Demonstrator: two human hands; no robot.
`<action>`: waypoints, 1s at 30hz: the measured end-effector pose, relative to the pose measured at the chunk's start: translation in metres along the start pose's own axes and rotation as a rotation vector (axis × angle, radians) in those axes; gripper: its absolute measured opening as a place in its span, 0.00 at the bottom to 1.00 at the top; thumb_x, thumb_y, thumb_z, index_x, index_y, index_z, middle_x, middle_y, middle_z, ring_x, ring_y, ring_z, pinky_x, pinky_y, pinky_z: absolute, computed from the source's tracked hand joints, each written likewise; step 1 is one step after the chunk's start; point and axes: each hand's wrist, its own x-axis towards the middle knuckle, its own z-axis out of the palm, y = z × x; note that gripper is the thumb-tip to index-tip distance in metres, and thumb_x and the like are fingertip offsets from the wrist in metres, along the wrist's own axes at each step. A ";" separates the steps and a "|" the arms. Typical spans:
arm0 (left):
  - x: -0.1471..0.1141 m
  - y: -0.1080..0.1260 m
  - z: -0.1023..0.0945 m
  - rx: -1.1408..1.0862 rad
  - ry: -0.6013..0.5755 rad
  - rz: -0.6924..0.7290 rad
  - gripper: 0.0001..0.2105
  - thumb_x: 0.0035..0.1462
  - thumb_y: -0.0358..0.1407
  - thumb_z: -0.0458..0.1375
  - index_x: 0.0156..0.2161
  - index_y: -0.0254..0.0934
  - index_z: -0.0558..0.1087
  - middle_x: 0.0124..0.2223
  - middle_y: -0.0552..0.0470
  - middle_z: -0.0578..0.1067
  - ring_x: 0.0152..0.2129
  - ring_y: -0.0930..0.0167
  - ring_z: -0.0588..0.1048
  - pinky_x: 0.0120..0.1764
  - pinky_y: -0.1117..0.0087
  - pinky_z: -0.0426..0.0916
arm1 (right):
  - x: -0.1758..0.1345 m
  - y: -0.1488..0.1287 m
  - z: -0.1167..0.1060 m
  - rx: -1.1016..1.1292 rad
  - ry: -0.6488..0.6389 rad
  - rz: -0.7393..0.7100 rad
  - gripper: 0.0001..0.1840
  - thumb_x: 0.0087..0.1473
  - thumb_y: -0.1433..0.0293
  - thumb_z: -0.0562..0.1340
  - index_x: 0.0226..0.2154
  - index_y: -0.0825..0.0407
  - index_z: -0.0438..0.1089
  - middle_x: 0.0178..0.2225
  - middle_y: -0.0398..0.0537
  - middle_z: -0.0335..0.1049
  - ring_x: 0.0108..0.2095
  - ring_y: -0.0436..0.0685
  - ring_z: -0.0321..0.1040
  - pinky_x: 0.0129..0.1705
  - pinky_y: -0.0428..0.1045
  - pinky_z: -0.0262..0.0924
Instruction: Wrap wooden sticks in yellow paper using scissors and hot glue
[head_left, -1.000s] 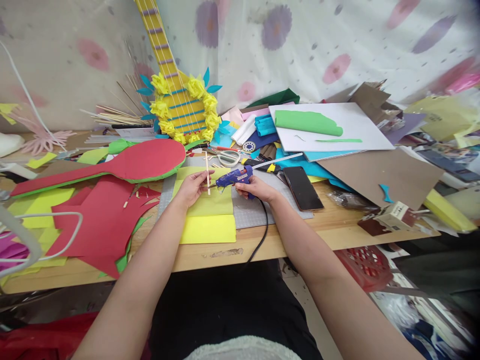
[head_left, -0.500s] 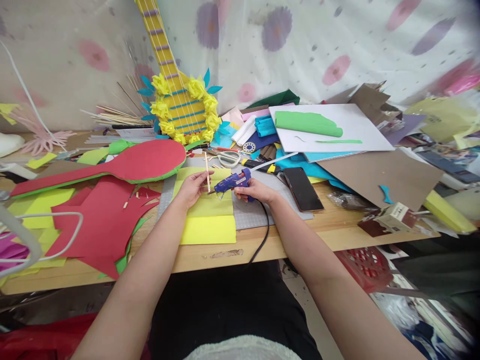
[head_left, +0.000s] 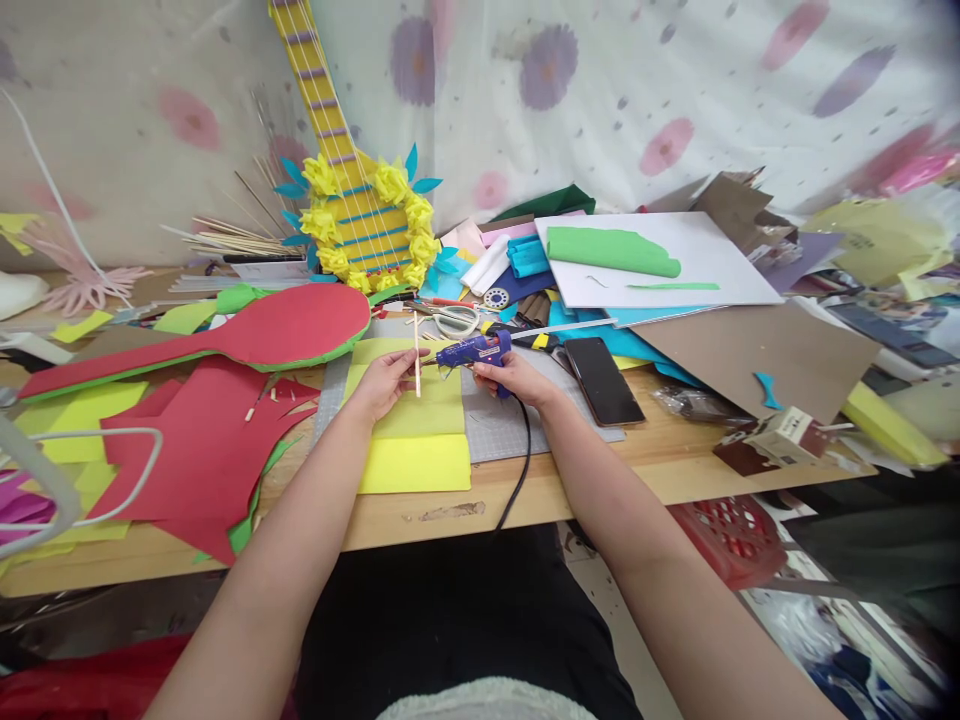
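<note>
1. Folded yellow paper (head_left: 416, 464) lies on your wooden bench (head_left: 315, 525).
2. Above it, your left fingers (head_left: 406, 364) pinch a thin pale stick (head_left: 417, 335).
3. Your right fingers (head_left: 486, 371) grip a blue plastic glue gun (head_left: 471, 351) pointing toward the stick.
4. Beyond stands a yellow flower-trimmed guitar (head_left: 375, 236).

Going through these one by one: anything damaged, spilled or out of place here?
Yes: near its front edge, the wooden table has a rough brownish patch, just in front of the yellow paper, unlike the plain wood around it; chipped or stained, I can't tell. No spill stands out.
</note>
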 end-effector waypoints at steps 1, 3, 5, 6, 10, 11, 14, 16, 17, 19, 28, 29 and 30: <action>0.000 -0.001 -0.001 -0.002 -0.008 -0.001 0.12 0.44 0.37 0.64 0.34 0.31 0.77 0.23 0.54 0.70 0.17 0.81 0.65 0.17 0.81 0.59 | -0.001 -0.001 0.000 -0.009 -0.014 -0.001 0.19 0.43 0.52 0.61 0.20 0.51 0.63 0.19 0.40 0.61 0.18 0.46 0.55 0.22 0.46 0.53; 0.001 -0.001 -0.002 -0.004 -0.020 -0.002 0.13 0.43 0.37 0.64 0.34 0.31 0.77 0.24 0.54 0.70 0.17 0.81 0.65 0.17 0.81 0.59 | -0.001 -0.001 -0.001 -0.041 -0.039 0.004 0.20 0.43 0.52 0.61 0.19 0.51 0.62 0.18 0.40 0.60 0.18 0.46 0.55 0.22 0.45 0.52; 0.001 -0.001 -0.002 0.000 -0.022 -0.006 0.14 0.42 0.38 0.64 0.34 0.31 0.77 0.23 0.55 0.69 0.17 0.81 0.64 0.18 0.81 0.59 | -0.001 -0.001 -0.001 -0.072 -0.058 0.012 0.21 0.43 0.52 0.61 0.17 0.51 0.61 0.17 0.40 0.58 0.17 0.47 0.55 0.21 0.45 0.51; 0.001 -0.001 -0.002 0.005 -0.021 -0.009 0.14 0.42 0.39 0.64 0.34 0.31 0.77 0.23 0.55 0.69 0.17 0.81 0.64 0.18 0.80 0.59 | -0.001 0.000 -0.001 -0.084 -0.063 0.017 0.21 0.44 0.52 0.61 0.17 0.51 0.60 0.17 0.40 0.58 0.17 0.47 0.55 0.21 0.45 0.51; 0.000 -0.002 -0.002 0.020 -0.023 -0.011 0.15 0.41 0.40 0.65 0.34 0.31 0.77 0.23 0.55 0.69 0.16 0.82 0.63 0.18 0.79 0.58 | 0.000 0.000 -0.002 -0.124 -0.055 0.029 0.22 0.44 0.51 0.60 0.17 0.51 0.58 0.16 0.40 0.57 0.18 0.47 0.55 0.22 0.45 0.51; 0.000 -0.002 -0.002 0.024 -0.024 -0.010 0.16 0.41 0.40 0.65 0.34 0.31 0.77 0.23 0.55 0.69 0.16 0.81 0.63 0.17 0.79 0.58 | 0.000 0.001 -0.002 -0.130 -0.052 0.032 0.23 0.44 0.50 0.60 0.17 0.51 0.58 0.16 0.40 0.57 0.18 0.47 0.55 0.22 0.45 0.51; 0.001 -0.002 -0.002 0.035 -0.024 -0.008 0.16 0.40 0.41 0.65 0.34 0.31 0.77 0.24 0.54 0.70 0.16 0.81 0.63 0.17 0.79 0.57 | 0.000 0.001 -0.002 -0.138 -0.051 0.034 0.23 0.44 0.50 0.60 0.17 0.51 0.58 0.16 0.40 0.57 0.18 0.48 0.56 0.22 0.45 0.51; 0.001 -0.002 -0.002 0.042 -0.025 -0.007 0.17 0.39 0.41 0.66 0.34 0.31 0.77 0.24 0.54 0.70 0.16 0.81 0.63 0.17 0.79 0.57 | 0.000 0.001 -0.002 -0.133 -0.047 0.027 0.22 0.44 0.51 0.60 0.17 0.51 0.58 0.16 0.40 0.57 0.18 0.47 0.55 0.21 0.45 0.51; 0.001 -0.002 -0.002 0.044 -0.024 -0.008 0.18 0.38 0.42 0.66 0.34 0.31 0.77 0.24 0.54 0.70 0.16 0.81 0.63 0.17 0.79 0.56 | 0.001 0.001 -0.002 -0.127 -0.044 0.025 0.22 0.44 0.51 0.60 0.16 0.51 0.57 0.16 0.40 0.56 0.18 0.47 0.55 0.21 0.45 0.51; 0.000 -0.002 -0.001 0.051 -0.022 -0.015 0.19 0.37 0.42 0.66 0.34 0.32 0.77 0.24 0.54 0.70 0.16 0.81 0.63 0.17 0.79 0.55 | 0.001 0.001 -0.002 -0.109 -0.041 0.018 0.22 0.44 0.52 0.61 0.16 0.51 0.57 0.16 0.39 0.56 0.17 0.47 0.55 0.22 0.45 0.52; -0.001 -0.001 0.000 0.089 -0.031 -0.024 0.21 0.34 0.44 0.67 0.34 0.32 0.76 0.22 0.55 0.68 0.16 0.81 0.62 0.18 0.80 0.55 | 0.001 -0.001 -0.002 -0.078 0.002 0.024 0.23 0.42 0.50 0.61 0.18 0.51 0.56 0.16 0.39 0.54 0.18 0.46 0.52 0.21 0.45 0.52; -0.001 0.000 0.001 0.093 -0.032 -0.026 0.21 0.34 0.44 0.67 0.34 0.32 0.76 0.21 0.56 0.68 0.16 0.81 0.62 0.17 0.80 0.54 | 0.000 -0.002 -0.001 -0.076 0.009 0.022 0.24 0.42 0.49 0.61 0.18 0.51 0.56 0.16 0.39 0.54 0.18 0.46 0.52 0.21 0.45 0.52; -0.002 0.000 0.001 0.099 -0.032 -0.027 0.21 0.34 0.44 0.67 0.33 0.31 0.76 0.21 0.56 0.67 0.15 0.81 0.62 0.17 0.80 0.54 | 0.000 -0.003 -0.001 -0.074 0.018 0.020 0.24 0.42 0.49 0.61 0.18 0.51 0.56 0.16 0.39 0.54 0.18 0.46 0.52 0.21 0.45 0.52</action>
